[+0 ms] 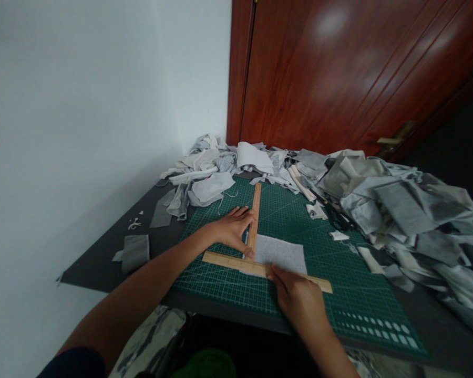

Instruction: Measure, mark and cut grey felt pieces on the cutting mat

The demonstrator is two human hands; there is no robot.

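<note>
A grey piece of cloth (283,251) lies flat on the green cutting mat (228,294). One wooden ruler (257,198) runs away from me along the cloth's left side. A second wooden ruler (225,261) crosses the cloth's near edge, slightly tilted, and meets the first one's near end. My left hand (235,227) rests on the upright-running ruler, thumb and fingers spread along it. With curled fingers, my right hand (299,295) grips the crosswise ruler near its middle; its fingertips are partly hidden.
Piles of grey and white fabric scraps (211,186) line the back, with a larger heap (405,205) at right. Black scissors (339,216) lie beside that heap. A folded grey scrap (136,252) sits at the left on the dark table (98,262). A wall and wooden door stand behind.
</note>
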